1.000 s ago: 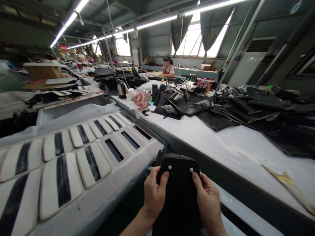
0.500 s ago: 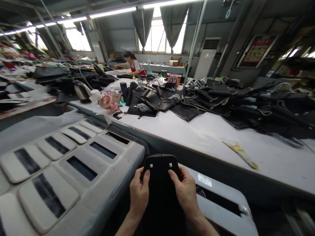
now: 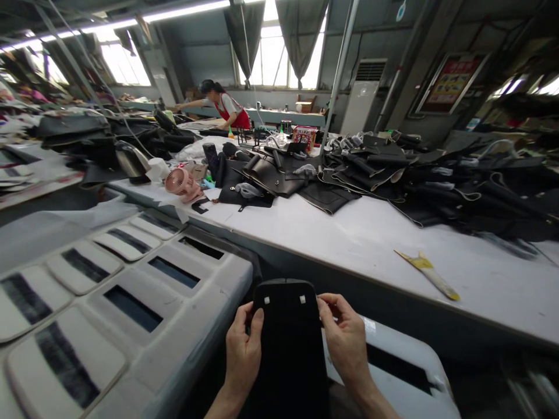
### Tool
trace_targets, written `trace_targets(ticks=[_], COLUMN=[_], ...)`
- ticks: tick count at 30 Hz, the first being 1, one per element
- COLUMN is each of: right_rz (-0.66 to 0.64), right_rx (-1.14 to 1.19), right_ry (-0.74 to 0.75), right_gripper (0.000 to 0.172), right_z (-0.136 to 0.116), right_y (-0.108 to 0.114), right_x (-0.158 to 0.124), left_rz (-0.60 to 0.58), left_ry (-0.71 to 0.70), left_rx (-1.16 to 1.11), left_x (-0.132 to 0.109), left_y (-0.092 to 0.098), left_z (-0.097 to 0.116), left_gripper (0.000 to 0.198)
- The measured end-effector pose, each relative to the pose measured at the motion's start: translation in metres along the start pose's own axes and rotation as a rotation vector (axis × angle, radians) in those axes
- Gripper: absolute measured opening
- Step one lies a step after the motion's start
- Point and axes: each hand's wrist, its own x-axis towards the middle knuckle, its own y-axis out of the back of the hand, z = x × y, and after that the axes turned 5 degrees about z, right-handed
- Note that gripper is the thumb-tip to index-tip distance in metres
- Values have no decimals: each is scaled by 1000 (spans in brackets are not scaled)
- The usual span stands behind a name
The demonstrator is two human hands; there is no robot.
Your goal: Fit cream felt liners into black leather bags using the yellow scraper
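Between my hands is a black flat panel (image 3: 288, 343) with rounded top corners and two small white squares near its upper edge. It looks like a bag flap, though its lower end is lost in shadow. My left hand (image 3: 245, 343) grips the left edge, thumb on the front and fingers behind. At the right edge, near the upper corner, my right hand (image 3: 345, 334) pinches the panel with thumb and forefinger; the other fingers are curled. Left of the hands, pale rounded panels (image 3: 65, 361) with dark central strips lie on a padded grey surface (image 3: 174, 326).
A long white-topped table (image 3: 340, 250) crosses ahead, bearing a yellow-handled tool (image 3: 428, 274), black leather pieces (image 3: 279, 174), a pink fan (image 3: 181, 183) and a kettle (image 3: 132, 162). A pale slotted frame (image 3: 406, 361) stands low right. Farther back, a person in a red apron (image 3: 229, 107) leans over a table.
My right thumb has slid off the panel's front to its right edge, and that hand has shifted right. My left hand keeps its grip. The person at the back has leaned forward, arm extended.
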Motion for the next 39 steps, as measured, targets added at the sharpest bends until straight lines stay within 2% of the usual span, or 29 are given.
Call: trace_targets(ticks=[6,11,17,20,22,25,27,29,31,32,34,35,37,39], right_rz=[-54,-152,-281,-297,-259,-191,-262,-348,-313,-264,-187,-162,-94,-19], right_rx=[-112,-80,-284,-386,-360,-171,-89,-169,-375,-471,-582,-614,-688,-758], right_ry=[66,55,275,354,313,141,24,-46,-13,33,134,175,216,222], right_gripper=[24,22,15,15,16,21,26,35,42,40,19,17,34,33], right_z=[-3,-2,-9,-9,-9,-7,-4,3,14,21,35,41,50,52], right_y=[5,12,22,22,21,24,30,41,54,61,74,80,88,89], right_x=[8,14,26,36,46,60,67,71,73,74,76,78,79,77], left_rz=[15,25,27,21,18,21,21,21,26,29,35,40,50,48], left_ry=[-1,-1,2,-3,-6,-4,1,9,17,20,29,40,75,107], left_rx=[-7,-17,-21,-17,-19,-15,-15,-21,-27,-28,-38,-47,-91,-178], left_x=[-1,-2,-2,-2,-2,-1,-1,0,0,0,0,0,-1,0], left_y=[0,0,-1,-1,-1,-1,-2,-2,-3,-3,-4,-5,-6,-7], left_z=[3,3,1,0,0,0,0,0,0,-1,-2,-3,-5,-6], left_gripper=[29,28,28,28,27,27,28,28,29,29,29,30,32,35])
